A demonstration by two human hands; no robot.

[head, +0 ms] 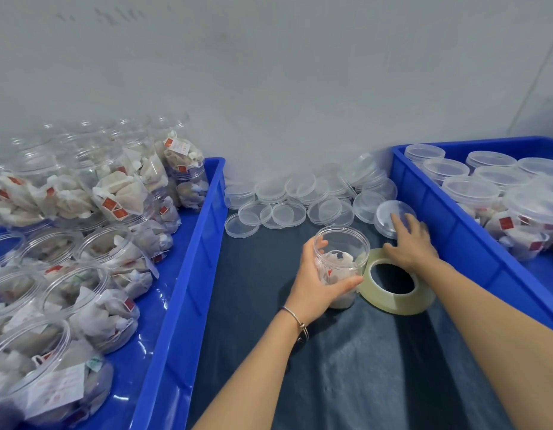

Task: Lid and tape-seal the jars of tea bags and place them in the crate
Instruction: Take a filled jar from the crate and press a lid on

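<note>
Head view: the left hand (312, 280) gripped an open jar (340, 265) of tea bags, upright on the counter (269, 305). The right hand (408, 240) reached with straight fingers onto a loose lid (390, 212) at the jar's one o'clock, holding nothing. A tape roll (396, 287) lay touching the jar at three o'clock. The lid would best be seated level and pressed down before taping. The crate (449, 218) of finished jars stood further at two o'clock.

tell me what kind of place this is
Probably a small packing station for tea, not a home kitchen. A blue crate holds many open jars of tea bags, another blue crate holds lidded ones, and loose clear lids and a tape roll lie between them.
</note>
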